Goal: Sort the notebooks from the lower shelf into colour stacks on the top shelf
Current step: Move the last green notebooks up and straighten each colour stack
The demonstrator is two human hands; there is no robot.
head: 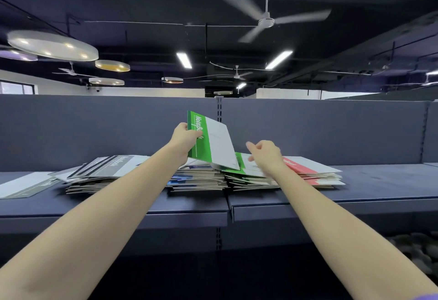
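My left hand [183,137] grips a green and white notebook [214,142] by its green spine edge and holds it tilted up above the top shelf [379,181]. Its lower corner points down at the green stack [241,169]. My right hand [264,155] hovers with loosely curled fingers over the green stack, holding nothing. A black and grey stack [111,171] lies to the left, a blue stack [196,177] in the middle, and a red stack [312,171] to the right.
A single grey notebook [26,186] lies flat at the far left of the shelf. A dark back panel [331,129] rises behind the stacks. Bare shelf surface extends to the right of the red stack. The lower shelf is in shadow.
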